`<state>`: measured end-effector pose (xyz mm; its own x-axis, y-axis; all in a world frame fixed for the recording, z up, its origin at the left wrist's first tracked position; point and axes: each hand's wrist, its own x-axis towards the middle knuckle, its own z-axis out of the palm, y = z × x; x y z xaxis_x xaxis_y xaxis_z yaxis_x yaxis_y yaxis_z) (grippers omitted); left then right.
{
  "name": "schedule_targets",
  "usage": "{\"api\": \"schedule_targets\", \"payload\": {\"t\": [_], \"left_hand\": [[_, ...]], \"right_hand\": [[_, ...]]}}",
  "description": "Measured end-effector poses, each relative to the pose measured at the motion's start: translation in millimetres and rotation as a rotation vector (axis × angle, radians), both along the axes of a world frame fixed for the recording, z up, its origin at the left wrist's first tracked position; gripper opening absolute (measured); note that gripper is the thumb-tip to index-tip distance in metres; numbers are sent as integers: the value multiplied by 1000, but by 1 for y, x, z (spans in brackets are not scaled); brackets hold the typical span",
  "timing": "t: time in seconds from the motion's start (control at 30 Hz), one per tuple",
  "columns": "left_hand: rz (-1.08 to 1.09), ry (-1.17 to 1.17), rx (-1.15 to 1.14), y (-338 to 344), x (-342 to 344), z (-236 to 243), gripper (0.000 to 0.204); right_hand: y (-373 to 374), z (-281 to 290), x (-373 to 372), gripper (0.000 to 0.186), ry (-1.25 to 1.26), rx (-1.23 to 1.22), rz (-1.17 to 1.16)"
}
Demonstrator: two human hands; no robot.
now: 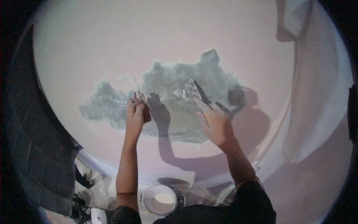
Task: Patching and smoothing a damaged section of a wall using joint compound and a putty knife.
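A putty knife (185, 90), its broad blade smeared with white filler, is gripped in my right hand (217, 125). My forefinger stretches along toward the blade, which lies at or just off a rough grey patch (175, 74) on the pale wall. To its left, my left hand (135, 116) is closed around a flat reddish-brown tool (147, 114) with white filler at its upper end; its exact kind is hard to make out. That hand is near the lower left part of the patch. Shadows of both hands fall across the grey area.
Below, between my arms, stands a round bucket (143, 197) with pale filler inside. A dark panel or cloth (41, 149) runs down the left. Pale draped sheeting (317, 93) hangs at the right. A foot in a dark shoe (90, 183) shows at lower left.
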<state>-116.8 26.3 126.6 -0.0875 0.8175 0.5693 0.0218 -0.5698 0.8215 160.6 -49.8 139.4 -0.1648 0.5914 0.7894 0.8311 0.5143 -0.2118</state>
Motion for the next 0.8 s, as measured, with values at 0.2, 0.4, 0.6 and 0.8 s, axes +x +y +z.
{"api": "schedule_targets", "payload": {"t": [0.2,0.4,0.6,0.8], "left_hand": [[363,211,19,-26,-30,-7,28],[361,257,-46,-20,-91,0,34],[267,287,56,3,-146,-4,49],[173,248,129,19,-197,-22,33]], "right_hand": [[24,-9,-47,47,77,-75,5],[58,-42,-96,56,70,-82,-42],[76,-51,-148,59,60,14,-164],[79,-56,-203,63,-17,71,-159]]}}
